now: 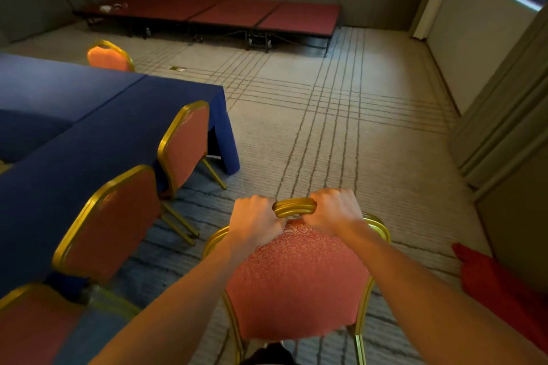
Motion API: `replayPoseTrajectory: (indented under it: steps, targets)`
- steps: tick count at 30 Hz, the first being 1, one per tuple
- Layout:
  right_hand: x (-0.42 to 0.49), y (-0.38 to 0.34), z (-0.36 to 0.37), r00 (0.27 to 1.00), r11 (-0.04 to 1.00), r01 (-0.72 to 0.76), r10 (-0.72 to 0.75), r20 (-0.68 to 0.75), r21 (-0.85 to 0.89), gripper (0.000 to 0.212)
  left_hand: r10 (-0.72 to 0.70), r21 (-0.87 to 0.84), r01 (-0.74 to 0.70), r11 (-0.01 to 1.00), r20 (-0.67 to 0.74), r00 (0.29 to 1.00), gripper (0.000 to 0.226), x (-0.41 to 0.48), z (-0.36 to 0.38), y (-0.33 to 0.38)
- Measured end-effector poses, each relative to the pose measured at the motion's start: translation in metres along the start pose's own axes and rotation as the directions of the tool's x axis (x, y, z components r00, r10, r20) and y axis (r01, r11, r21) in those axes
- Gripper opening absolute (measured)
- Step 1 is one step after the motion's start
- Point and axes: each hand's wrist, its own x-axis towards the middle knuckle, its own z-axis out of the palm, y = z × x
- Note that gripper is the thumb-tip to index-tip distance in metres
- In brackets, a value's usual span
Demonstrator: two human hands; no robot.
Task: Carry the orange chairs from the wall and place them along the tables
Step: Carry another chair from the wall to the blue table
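You are gripping the orange chair [296,275] by the gold top rail [295,207] of its backrest. Your left hand [256,216] is clenched around the rail's left end and your right hand [335,210] around its right end, with only a short length of rail showing between them. The paired grip at the top centre is balancing the load and giving you steering control. The chair is directly in front of you, over the carpet [326,127], beside the desk [103,127] but apart from it. Its feet are mostly out of view, so whether it is lifted or resting cannot be determined.

Three chairs are already standing along the near edge of the blue-covered desk: the end chair [185,139], the middle chair [112,222] and the nearest chair [29,326], each with its backrest facing outward so that the seat is tucked towards the cloth. A further chair [108,56] is standing at the far side. The next placement probably calls for a free stretch of desk edge, with the backrest turned outward to match the row.
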Motion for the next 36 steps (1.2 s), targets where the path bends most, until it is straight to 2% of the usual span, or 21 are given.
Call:
replayPoseTrajectory:
  steps: [13,23,31,36]
  targets:
    - [0.266,0.098,-0.02,0.997,0.997,-0.061,0.063,-0.036,0.05,0.036,0.039,0.057,-0.041,0.998,0.032,0.999,0.029,0.295,-0.009,-0.05]
    - [0.48,0.196,-0.018,0.999,0.996,0.04,-0.038,-0.034,0.073,0.038,-0.024,0.152,0.021,0.988,0.018,1.0,0.03,0.511,0.007,-0.071]
    - [0.66,0.242,-0.019,0.989,0.99,0.143,-0.144,0.026,0.006,0.039,-0.104,0.115,0.1,0.988,0.035,0.994,0.034,0.67,0.024,-0.119]
    - [0.786,0.257,-0.003,0.986,0.988,0.153,-0.155,0.065,0.037,0.034,-0.143,0.046,0.139,0.989,0.082,0.986,0.032,0.78,0.046,-0.174]
